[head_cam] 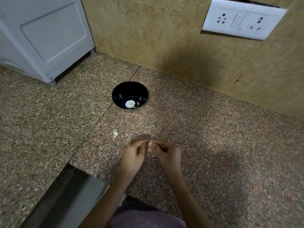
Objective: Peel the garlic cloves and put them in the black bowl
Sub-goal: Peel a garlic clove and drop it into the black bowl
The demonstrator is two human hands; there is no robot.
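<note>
The garlic clove [150, 144] being worked on is small and largely covered by fingertips, so how much skin remains on it is hard to tell. Inside the black bowl [119, 93] a bright white glare patch masks part of the bottom; a couple of pale pieces [137, 104] beside it look like peeled cloves, though they are too small to be sure.

The left hand [133, 156] and right hand [166, 155] meet just above the speckled worktop [222, 145], fingers curled, both pinching the clove between them. A pale scrap of skin [153, 156] lies below them.

A second clove [115, 133], unpeeled and whitish with a papery tail, lies on the worktop between the hands and the bowl, to the left.
</note>
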